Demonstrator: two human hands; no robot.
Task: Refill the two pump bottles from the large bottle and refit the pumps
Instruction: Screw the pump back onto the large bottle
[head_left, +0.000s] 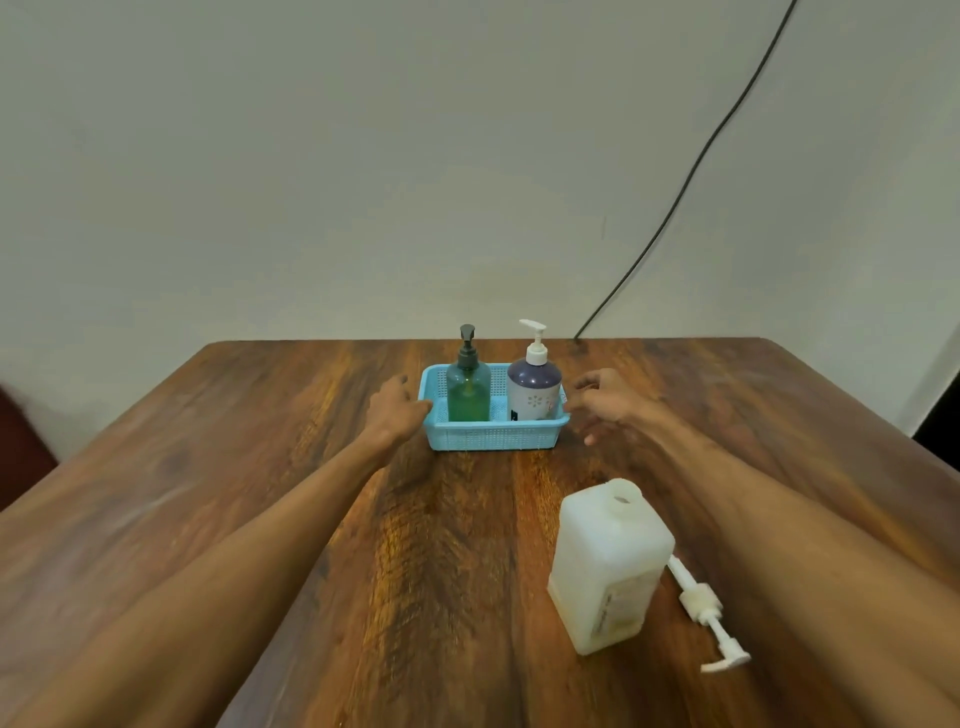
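Observation:
A light blue basket (493, 436) stands at the far middle of the wooden table (260, 467). Inside it, upright, are a green pump bottle (468, 389) with a dark pump and a purple-and-white pump bottle (534, 387) with a white pump. My left hand (397, 408) rests against the basket's left end, thumb at its rim. My right hand (602, 400) hovers by the right end, fingers curled and apart, slightly blurred. The large white bottle (605, 566) stands near me on the right with its neck uncovered. Its white pump (704, 613) lies on the table beside it.
A black cable (691, 171) runs down the pale wall to the table's back edge. A dark reddish object (21, 447) sits beyond the table's left side. Bare wood stretches left of my left arm.

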